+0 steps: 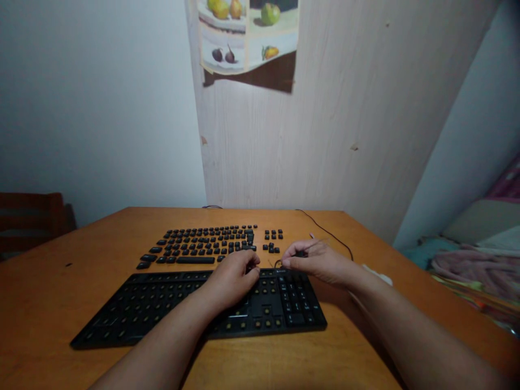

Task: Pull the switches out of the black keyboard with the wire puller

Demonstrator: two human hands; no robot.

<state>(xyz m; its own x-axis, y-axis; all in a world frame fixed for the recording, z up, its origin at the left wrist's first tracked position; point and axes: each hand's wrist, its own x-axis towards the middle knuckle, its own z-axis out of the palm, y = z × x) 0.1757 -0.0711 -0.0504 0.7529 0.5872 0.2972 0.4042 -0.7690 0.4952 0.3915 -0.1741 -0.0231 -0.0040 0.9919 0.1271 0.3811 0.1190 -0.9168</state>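
Observation:
A black keyboard point(134, 311) with most keycaps removed lies on the wooden table point(81, 244) in front of me. Behind it, the loose black keycaps point(203, 244) are laid out in rows in keyboard order. My left hand point(231, 279) rests on the keyboard's upper middle with fingers curled, pinching something small I cannot make out. My right hand point(317, 261) hovers over the keyboard's top right corner, fingers pinched together around a small dark piece, seemingly a keycap with a thin wire tool.
A thin black cable point(325, 232) runs across the table's far right. A wooden panel with a fruit poster point(247, 32) stands behind the table. A dark wooden chair point(28, 219) sits at left; bedding point(471, 265) lies at right.

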